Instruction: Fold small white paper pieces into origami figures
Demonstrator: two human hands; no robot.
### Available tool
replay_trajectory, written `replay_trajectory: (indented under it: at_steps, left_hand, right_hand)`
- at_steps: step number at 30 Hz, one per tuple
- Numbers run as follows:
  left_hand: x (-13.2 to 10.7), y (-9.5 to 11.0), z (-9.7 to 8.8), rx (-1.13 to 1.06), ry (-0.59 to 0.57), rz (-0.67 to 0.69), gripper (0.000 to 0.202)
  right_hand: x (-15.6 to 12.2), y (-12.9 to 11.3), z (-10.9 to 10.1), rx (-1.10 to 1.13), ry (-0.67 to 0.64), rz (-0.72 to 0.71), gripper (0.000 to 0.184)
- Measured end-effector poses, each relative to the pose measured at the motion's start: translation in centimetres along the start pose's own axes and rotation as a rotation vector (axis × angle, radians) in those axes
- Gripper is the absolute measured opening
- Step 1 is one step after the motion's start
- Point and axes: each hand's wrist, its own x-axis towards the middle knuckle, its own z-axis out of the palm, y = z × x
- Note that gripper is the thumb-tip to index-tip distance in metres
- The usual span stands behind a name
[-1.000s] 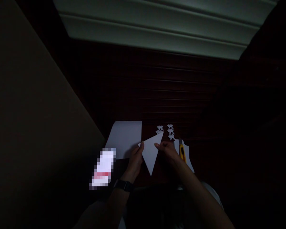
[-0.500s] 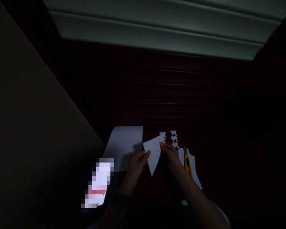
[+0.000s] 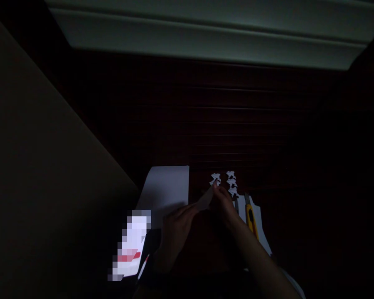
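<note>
Between my two hands is a small piece of white paper [image 3: 205,201], tilted so that only a narrow face shows. My left hand [image 3: 178,222] is closed on its left edge, with the back of the hand toward me and the fingertips partly hidden. The upper right corner is pinched by my right hand [image 3: 225,204]. Just beyond that hand lie several small folded paper pieces [image 3: 232,182] in two short columns. A yellow utility knife [image 3: 251,218] rests on white paper sheets [image 3: 263,224] beside my right forearm.
A large white sheet [image 3: 170,187] lies left of centre, partly behind my left hand. A lit, pixelated screen [image 3: 132,245] is at the lower left. Dark ridged slats [image 3: 224,109] run across the back, below a pale panel [image 3: 205,45]. A plain surface [image 3: 43,158] slopes along the left.
The paper has turned from facing me to nearly edge-on. My left hand has rolled over, its thumb now out of sight. The view has shifted slightly.
</note>
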Motion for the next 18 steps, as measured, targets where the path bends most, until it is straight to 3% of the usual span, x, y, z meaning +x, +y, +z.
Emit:
replay_trajectory:
  at_steps: [3, 6, 12, 14, 18]
  left_hand:
    - [-0.6, 0.0, 0.0, 0.101, -0.106, 0.06, 0.027]
    - [-0.8, 0.0, 0.1, 0.178, -0.113, 0.113, 0.026]
    - [-0.4, 0.7, 0.4, 0.122, -0.176, 0.128, 0.049]
    - [-0.2, 0.7, 0.4, 0.069, -0.153, 0.081, 0.044]
    - [0.4, 0.4, 0.1, 0.105, 0.005, -0.01, 0.02]
  right_hand:
    - [-0.5, -0.3, 0.0, 0.113, -0.02, 0.048, 0.037]
    - [-1.1, -0.5, 0.2, 0.122, -0.065, 0.089, 0.037]
    - [-1.9, -0.9, 0.9, 0.107, -0.091, 0.1, 0.041]
    - [-1.9, -0.9, 0.8, 0.122, -0.118, 0.095, 0.044]
    - [-1.4, -0.5, 0.3, 0.108, -0.099, 0.076, 0.048]
